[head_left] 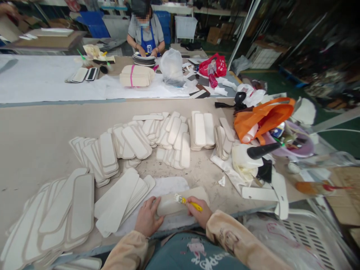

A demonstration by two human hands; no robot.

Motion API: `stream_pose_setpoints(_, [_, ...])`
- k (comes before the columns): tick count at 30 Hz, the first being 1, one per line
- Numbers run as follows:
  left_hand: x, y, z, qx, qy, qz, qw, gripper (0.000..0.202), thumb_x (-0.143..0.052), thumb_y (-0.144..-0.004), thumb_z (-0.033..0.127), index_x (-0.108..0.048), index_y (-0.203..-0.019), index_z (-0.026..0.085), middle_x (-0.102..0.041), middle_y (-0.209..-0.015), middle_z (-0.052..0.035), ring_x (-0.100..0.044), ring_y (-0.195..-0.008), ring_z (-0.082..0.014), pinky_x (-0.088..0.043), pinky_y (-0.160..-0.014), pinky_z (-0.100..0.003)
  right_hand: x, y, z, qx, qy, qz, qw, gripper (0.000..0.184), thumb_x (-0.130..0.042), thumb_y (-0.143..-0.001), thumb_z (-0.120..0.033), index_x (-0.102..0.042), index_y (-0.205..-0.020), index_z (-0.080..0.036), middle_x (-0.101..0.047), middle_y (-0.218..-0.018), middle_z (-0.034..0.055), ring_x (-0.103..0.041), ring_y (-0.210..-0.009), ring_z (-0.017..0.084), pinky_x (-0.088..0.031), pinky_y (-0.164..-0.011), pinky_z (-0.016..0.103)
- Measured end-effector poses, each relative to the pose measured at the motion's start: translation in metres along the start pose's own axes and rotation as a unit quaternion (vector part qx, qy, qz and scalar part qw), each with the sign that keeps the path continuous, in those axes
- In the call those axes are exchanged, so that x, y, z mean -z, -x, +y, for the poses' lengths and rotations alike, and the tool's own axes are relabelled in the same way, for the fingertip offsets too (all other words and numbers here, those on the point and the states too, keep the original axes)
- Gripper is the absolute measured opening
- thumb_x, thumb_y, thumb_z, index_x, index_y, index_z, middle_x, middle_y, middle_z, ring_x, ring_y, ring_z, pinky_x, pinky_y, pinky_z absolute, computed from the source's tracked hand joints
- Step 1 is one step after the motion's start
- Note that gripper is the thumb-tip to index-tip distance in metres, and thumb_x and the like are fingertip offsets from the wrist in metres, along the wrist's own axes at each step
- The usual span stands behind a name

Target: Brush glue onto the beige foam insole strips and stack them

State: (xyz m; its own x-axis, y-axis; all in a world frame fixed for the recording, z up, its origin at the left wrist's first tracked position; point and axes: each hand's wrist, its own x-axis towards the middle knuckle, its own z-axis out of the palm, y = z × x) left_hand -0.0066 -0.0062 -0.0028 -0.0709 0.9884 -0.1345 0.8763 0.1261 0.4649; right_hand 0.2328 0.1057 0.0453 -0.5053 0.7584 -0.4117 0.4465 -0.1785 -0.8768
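In my right hand (200,210) is a small brush (194,204) with a yellow handle, my fingers closed round it. Its pale, coated bristles touch a long cream panel (168,204) with rounded corners, laid on a white sheet (173,184) at the table's near edge. My left hand (149,216) rests on the panel's left end, fingers apart and pressing down on it. Just left of that hand lies a fanned stack of plain white panels (118,202). Further left, overlapping panels with darker borders (82,204) are spread out.
More panel piles (174,131) cover the table's middle. To the right are a white container with a black nozzle (247,159), an orange bag (263,116) and a purple basin (305,144). A co-worker (147,32) handles a stack of pieces across the far table.
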Motion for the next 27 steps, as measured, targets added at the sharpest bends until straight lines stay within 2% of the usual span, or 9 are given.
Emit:
stream_pose_setpoints(5, [0.0,-0.001,-0.001,-0.018,-0.024,0.003,1.0,0.062,-0.061,-0.073,0.037,-0.047,-0.131,0.017,-0.05,-0.122,-0.0151,-0.051,-0.104,-0.0306,-0.048,-0.085,-0.045,0.052,0.018,0.02,-0.024,0.027,0.081,0.996,0.028,-0.045,-0.087,-0.043,-0.059,-0.081,-0.019,-0.055,-0.052,-0.0023,-0.054,-0.051,0.014,-0.043,-0.053,0.023])
stream_pose_setpoints(8, [-0.002,-0.001,-0.002,-0.026,-0.026,0.003,0.999,0.064,-0.061,-0.074,0.036,-0.045,-0.132,0.016,-0.05,-0.121,-0.0157,-0.051,-0.103,-0.03,-0.049,-0.085,-0.044,0.065,0.027,0.017,-0.027,0.048,0.113,0.992,0.029,-0.045,-0.088,-0.044,-0.059,-0.081,-0.019,-0.054,-0.053,-0.0018,-0.054,-0.051,0.014,-0.043,-0.053,0.024])
stream_pose_setpoints(11, [-0.003,0.0,-0.003,-0.027,-0.026,0.005,0.999,0.066,-0.062,-0.073,0.037,-0.044,-0.133,0.015,-0.05,-0.121,-0.0162,-0.051,-0.104,-0.0303,-0.049,-0.085,-0.044,0.048,0.028,0.004,-0.013,0.001,0.067,0.998,0.026,-0.046,-0.088,-0.04,-0.059,-0.08,-0.019,-0.055,-0.053,-0.0024,-0.053,-0.049,0.013,-0.043,-0.051,0.023])
stream_pose_setpoints(16, [-0.004,0.001,-0.004,-0.035,-0.027,0.003,0.999,0.068,-0.061,-0.074,0.038,-0.043,-0.134,0.015,-0.048,-0.123,-0.017,-0.05,-0.105,-0.0304,-0.049,-0.085,-0.043,-0.012,0.012,-0.018,-0.002,-0.05,-0.098,0.994,0.019,-0.051,-0.086,-0.032,-0.064,-0.086,-0.019,-0.061,-0.058,-0.0026,-0.056,-0.052,0.011,-0.044,-0.052,0.02])
stream_pose_setpoints(19, [-0.003,0.001,-0.005,-0.038,-0.032,0.0,0.999,0.067,-0.061,-0.074,0.038,-0.043,-0.134,0.015,-0.048,-0.124,-0.017,-0.049,-0.106,-0.0307,-0.049,-0.086,-0.044,-0.03,0.003,-0.017,-0.014,-0.055,-0.116,0.992,0.017,-0.052,-0.084,-0.03,-0.065,-0.084,-0.019,-0.059,-0.055,-0.0038,-0.054,-0.05,0.01,-0.043,-0.051,0.019])
stream_pose_setpoints(22, [-0.001,0.0,-0.003,-0.033,-0.039,0.002,0.999,0.066,-0.062,-0.073,0.038,-0.045,-0.133,0.017,-0.048,-0.125,-0.0159,-0.05,-0.104,-0.0305,-0.049,-0.085,-0.043,-0.022,0.003,-0.006,-0.038,-0.06,-0.08,0.994,0.017,-0.051,-0.084,-0.029,-0.064,-0.081,-0.018,-0.057,-0.052,-0.0043,-0.051,-0.047,0.01,-0.042,-0.049,0.019])
stream_pose_setpoints(27, [0.001,-0.002,0.002,-0.02,-0.054,0.009,0.998,0.062,-0.062,-0.073,0.037,-0.048,-0.13,0.017,-0.05,-0.123,-0.0152,-0.051,-0.103,-0.0307,-0.049,-0.083,-0.043,0.028,0.018,0.013,-0.06,-0.036,0.008,0.997,0.022,-0.048,-0.085,-0.035,-0.059,-0.078,-0.018,-0.055,-0.051,-0.0038,-0.052,-0.048,0.011,-0.042,-0.05,0.021])
